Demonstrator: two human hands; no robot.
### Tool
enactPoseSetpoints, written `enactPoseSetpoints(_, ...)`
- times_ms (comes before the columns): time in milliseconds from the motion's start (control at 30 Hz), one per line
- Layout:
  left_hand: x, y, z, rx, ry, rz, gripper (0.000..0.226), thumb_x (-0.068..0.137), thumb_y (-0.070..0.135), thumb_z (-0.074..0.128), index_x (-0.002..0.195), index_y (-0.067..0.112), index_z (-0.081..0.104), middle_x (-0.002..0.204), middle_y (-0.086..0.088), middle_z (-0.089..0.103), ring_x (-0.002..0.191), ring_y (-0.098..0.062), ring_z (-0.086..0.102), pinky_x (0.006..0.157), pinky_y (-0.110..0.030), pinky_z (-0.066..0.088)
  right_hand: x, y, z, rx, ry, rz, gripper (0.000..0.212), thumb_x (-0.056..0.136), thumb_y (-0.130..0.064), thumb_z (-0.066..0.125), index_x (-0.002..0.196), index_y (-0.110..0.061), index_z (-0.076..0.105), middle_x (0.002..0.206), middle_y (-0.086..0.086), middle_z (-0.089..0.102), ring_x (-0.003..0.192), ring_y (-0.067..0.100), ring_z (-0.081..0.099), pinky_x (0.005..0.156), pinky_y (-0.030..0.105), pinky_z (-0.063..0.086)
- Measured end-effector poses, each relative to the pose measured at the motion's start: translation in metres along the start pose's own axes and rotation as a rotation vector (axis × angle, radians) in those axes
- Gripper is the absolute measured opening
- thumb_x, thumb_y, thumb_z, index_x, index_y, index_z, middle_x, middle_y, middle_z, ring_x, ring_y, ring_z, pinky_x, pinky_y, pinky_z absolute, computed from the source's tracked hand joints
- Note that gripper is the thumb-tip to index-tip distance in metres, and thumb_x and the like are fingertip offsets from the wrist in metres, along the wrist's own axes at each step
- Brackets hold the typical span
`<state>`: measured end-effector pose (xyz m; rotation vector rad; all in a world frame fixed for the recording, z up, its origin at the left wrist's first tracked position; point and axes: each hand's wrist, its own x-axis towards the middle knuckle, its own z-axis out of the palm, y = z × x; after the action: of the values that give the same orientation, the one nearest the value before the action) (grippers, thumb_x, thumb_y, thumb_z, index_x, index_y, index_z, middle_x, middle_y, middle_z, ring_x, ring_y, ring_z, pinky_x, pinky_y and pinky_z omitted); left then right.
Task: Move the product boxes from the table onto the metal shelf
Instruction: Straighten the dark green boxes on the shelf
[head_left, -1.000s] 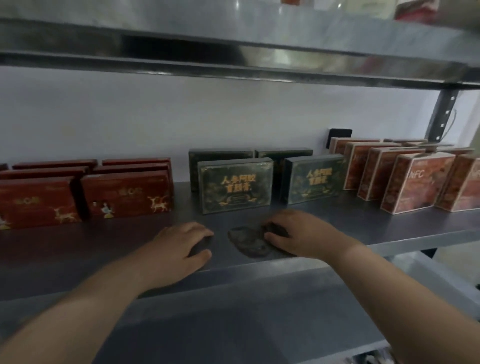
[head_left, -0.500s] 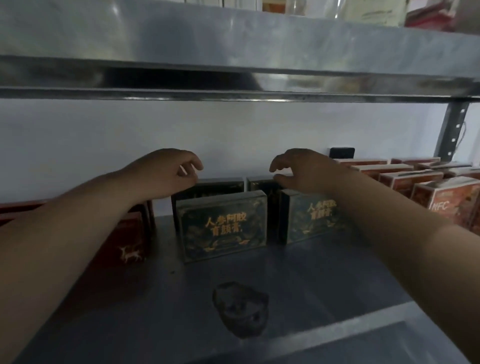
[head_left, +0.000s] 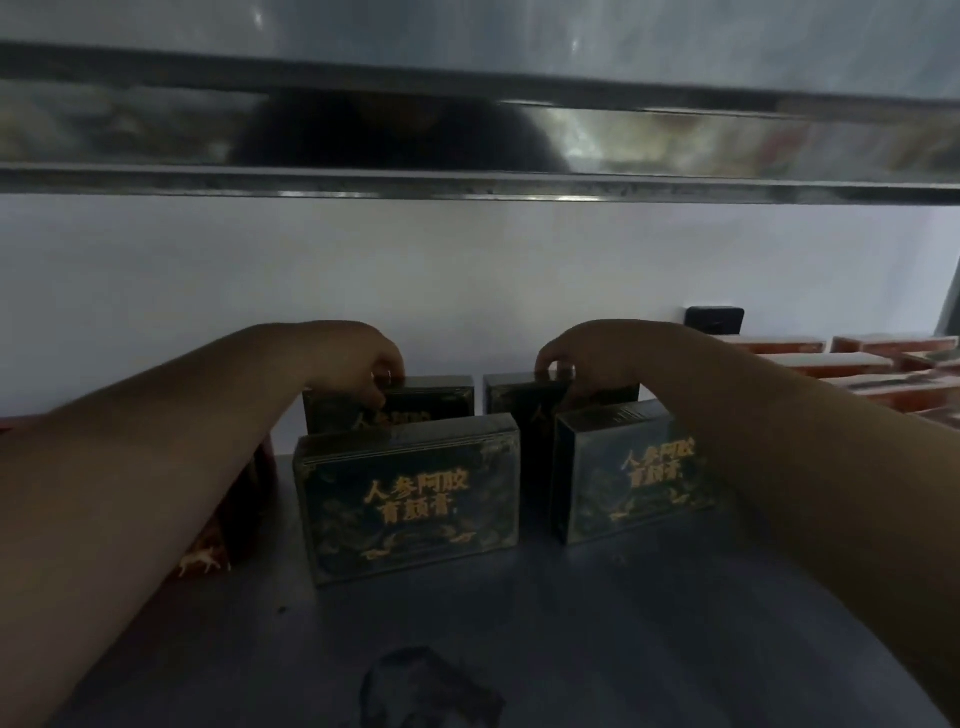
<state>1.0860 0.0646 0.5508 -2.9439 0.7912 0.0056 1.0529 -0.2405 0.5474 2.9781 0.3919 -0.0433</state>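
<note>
Dim overall, shelf interior underexposed. White back wall is the brightest area, evenly lit. Glare streaks on the upper shelf edge, with a dark reflection at centre. Dark boxes murky, gold lettering legible. Soft focus throughout; wide-angle bending at edges.
</note>
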Motion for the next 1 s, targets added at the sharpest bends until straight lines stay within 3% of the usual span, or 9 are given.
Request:
enactPoseSetpoints(133, 0.001, -0.002, 0.002, -0.059, 0.026, -0.052, 0.037, 0.083, 0.029, 0.076, 0.118, 0.033, 0.065, 0.119, 0.013, 0.061, 0.103, -0.011, 0.056, 0.090, -0.036, 0.051, 0.007, 0.011, 0.002, 0.007, 0.024, 0.007, 0.048, 0.080, -0.039, 0.082, 0.122, -0.034, 0.060, 0.111, -0.009, 0.057, 0.103, 0.017, 0.055, 0.077, 0.032, 0.044)
enactPoseSetpoints(600, -0.001, 0.002, 0.002, -0.075, 0.086, -0.122, 0.039, 0.087, 0.022, 0.072, 0.124, 0.028, 0.065, 0.121, 0.009, 0.061, 0.104, -0.012, 0.055, 0.082, -0.032, 0.045, 0.011, 0.032, 0.008, 0.002, 0.062, -0.023, 0.052, 0.079, -0.040, 0.082, 0.125, -0.035, 0.060, 0.117, -0.007, 0.060, 0.107, 0.018, 0.056, 0.086, 0.036, 0.049)
enactPoseSetpoints(767, -0.004, -0.001, -0.004, -0.082, 0.106, -0.138, 0.038, 0.088, 0.020, 0.071, 0.125, 0.026, 0.064, 0.108, 0.012, 0.056, 0.090, -0.006, 0.049, 0.066, -0.021, 0.038, 0.013, 0.032, 0.007, 0.014, 0.065, -0.024, 0.051, 0.079, -0.036, 0.082, 0.125, -0.034, 0.060, 0.110, -0.011, 0.054, 0.105, 0.017, 0.053, 0.082, 0.034, 0.044)
enactPoseSetpoints(1000, 0.002, 0.004, 0.005, -0.061, 0.054, -0.118, 0.038, 0.088, 0.019, 0.070, 0.125, 0.024, 0.065, 0.101, 0.015, 0.056, 0.093, -0.008, 0.052, 0.063, -0.020, 0.036, 0.016, 0.033, 0.010, 0.000, 0.090, -0.036, 0.049, 0.080, -0.039, 0.080, 0.124, -0.034, 0.061, 0.109, -0.011, 0.053, 0.103, 0.016, 0.051, 0.086, 0.035, 0.046)
